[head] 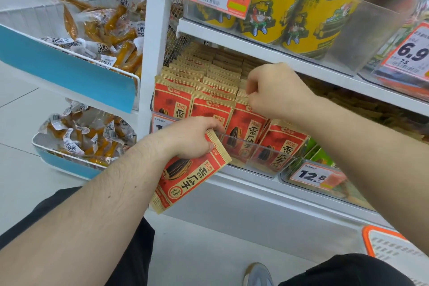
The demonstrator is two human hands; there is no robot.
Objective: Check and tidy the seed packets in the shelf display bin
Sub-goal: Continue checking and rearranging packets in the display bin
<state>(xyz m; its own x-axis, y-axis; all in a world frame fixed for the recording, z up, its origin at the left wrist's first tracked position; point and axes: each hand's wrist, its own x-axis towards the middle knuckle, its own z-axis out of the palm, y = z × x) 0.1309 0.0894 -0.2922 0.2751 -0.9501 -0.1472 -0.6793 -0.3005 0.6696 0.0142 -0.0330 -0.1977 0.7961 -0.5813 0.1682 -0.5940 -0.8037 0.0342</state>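
White shop shelving fills the view, wire baskets of orange snack sticks point(109, 30) off to the left. Left hand point(192, 139) grips one red seed packet point(188, 174), tilted, just outside the clear display bin point(262, 160). Inside, rows of seed packets point(222, 90) stand upright. Right hand point(276, 90) pinches the top edge of a front packet. Yellow cans point(299, 14) sit on the shelf above.

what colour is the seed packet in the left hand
Red with tan-gold edges, seen in the head view.
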